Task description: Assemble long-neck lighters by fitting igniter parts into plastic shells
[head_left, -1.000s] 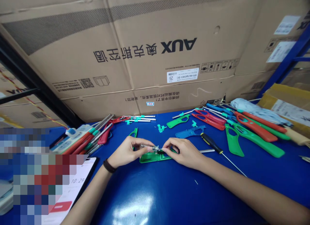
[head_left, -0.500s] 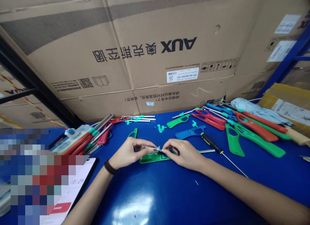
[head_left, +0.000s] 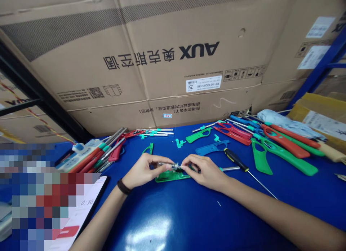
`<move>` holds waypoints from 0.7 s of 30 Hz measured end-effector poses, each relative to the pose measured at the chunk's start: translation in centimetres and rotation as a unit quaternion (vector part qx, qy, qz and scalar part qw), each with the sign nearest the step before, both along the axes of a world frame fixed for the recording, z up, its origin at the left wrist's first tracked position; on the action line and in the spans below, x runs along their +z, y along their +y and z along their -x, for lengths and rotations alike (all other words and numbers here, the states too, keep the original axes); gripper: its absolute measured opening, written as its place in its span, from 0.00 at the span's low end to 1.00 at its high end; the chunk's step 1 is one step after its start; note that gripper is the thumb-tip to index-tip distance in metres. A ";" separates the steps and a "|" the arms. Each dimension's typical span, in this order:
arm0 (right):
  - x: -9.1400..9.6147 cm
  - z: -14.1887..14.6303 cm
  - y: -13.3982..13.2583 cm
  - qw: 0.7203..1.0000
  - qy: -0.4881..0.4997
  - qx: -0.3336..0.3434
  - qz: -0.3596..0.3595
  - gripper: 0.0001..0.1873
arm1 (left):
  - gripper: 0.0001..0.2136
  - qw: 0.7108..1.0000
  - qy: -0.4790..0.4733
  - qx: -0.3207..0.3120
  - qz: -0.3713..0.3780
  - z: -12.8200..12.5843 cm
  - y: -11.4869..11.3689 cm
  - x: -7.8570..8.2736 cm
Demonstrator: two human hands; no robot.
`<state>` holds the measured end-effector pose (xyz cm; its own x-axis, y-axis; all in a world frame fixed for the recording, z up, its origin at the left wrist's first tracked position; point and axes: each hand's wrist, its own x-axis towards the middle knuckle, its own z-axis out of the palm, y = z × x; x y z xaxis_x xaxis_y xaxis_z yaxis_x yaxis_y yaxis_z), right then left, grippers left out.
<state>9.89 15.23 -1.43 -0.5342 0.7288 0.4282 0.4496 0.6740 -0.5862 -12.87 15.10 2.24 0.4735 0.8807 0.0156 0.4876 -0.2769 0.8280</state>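
My left hand (head_left: 143, 171) pinches a small clear cylinder with a metal end (head_left: 173, 166), which looks like a lighter's gas tank. At its metal end, my right hand (head_left: 207, 171) has thumb and forefinger pinched together; whatever lies between those fingertips is too small to make out. Just below both hands lies a green lighter shell half (head_left: 169, 176) on the blue table, partly covered by the fingers. From behind my right hand a thin metal tube (head_left: 230, 168) sticks out to the right. A yellow-and-black screwdriver (head_left: 235, 159) rests to the right of that hand.
Red, green and blue shell pieces with metal tubes lie at the right, including a green shell (head_left: 293, 157). More tubes and red handles (head_left: 89, 161) lean on a power strip at left. A phone (head_left: 81, 211) lies front left. A large cardboard box (head_left: 162, 81) stands behind.
Both hands stay almost in place, still pinching at the cylinder's metal end. The digits on the phone screen have changed.
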 end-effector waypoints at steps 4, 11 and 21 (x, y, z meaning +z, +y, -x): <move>0.0 0.0 -0.1 1.000 0.005 -0.003 -0.002 0.07 | 0.15 1.000 -0.027 -0.012 0.005 0.0 0.0 -0.1; 0.0 0.2 -0.2 0.999 0.012 -0.008 -0.039 0.07 | 0.15 1.000 -0.020 -0.002 -0.007 -0.1 0.0 0.2; -0.3 0.2 -0.3 0.999 0.024 0.001 -0.047 0.08 | 0.15 1.000 -0.016 -0.002 -0.022 -0.4 -0.1 -0.2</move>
<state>9.67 14.97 -1.72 -0.5131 0.6827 0.5203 0.4210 0.7284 -0.5406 -12.49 15.02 1.99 0.4761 0.8766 0.0700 0.4596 -0.3159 0.8301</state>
